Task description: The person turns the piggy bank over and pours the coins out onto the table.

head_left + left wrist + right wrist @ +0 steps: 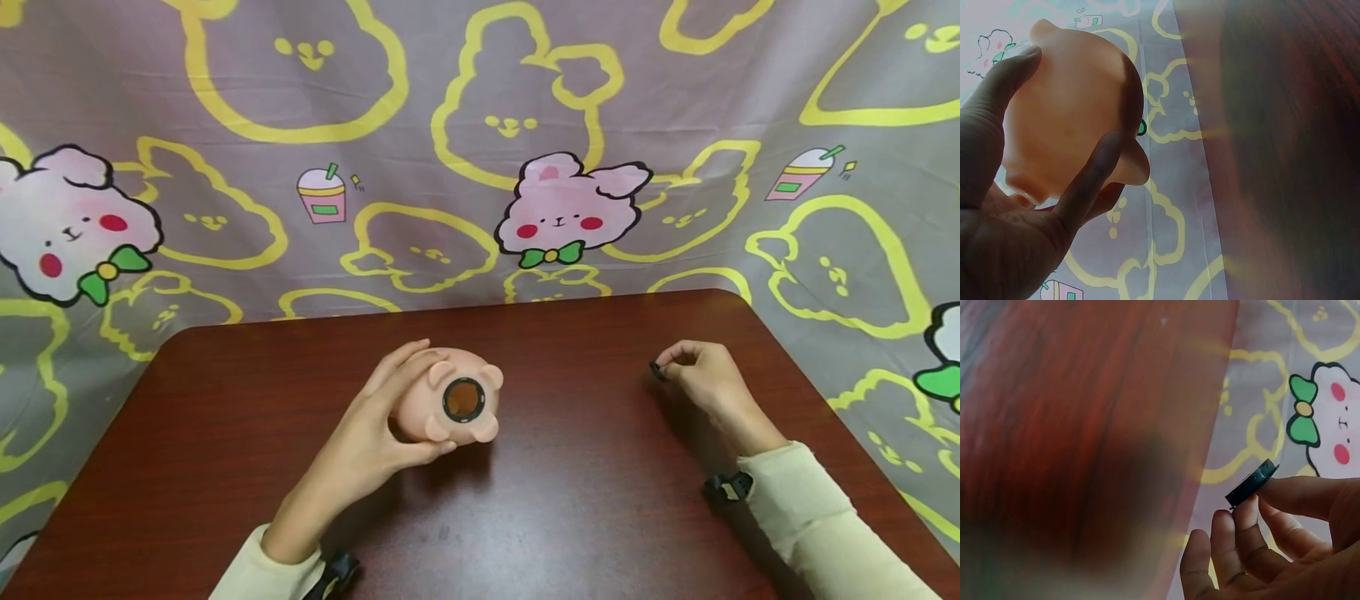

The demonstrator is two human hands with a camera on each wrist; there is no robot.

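Observation:
My left hand [375, 425] grips a pink piggy bank [414, 408], tipped so that its underside with stubby feet faces the head camera. A round hole with a black rim [465, 400] shows between the feet. In the left wrist view, thumb and fingers wrap the smooth body of the piggy bank [1079, 106], one pointed ear sticking out beside a finger. Off to the right, my right hand [708, 379] pinches a small black round plug [657, 370] between thumb and fingers. The right wrist view has this plug [1252, 482] edge-on at the fingertips, other fingers spread below.
Beneath both hands lies a dark red-brown wooden table [570, 500]. A patterned cloth [420, 167] with yellow outlines and cartoon animals hangs behind the table and along its sides. Black bands are worn at both wrists over cream sleeves [802, 500].

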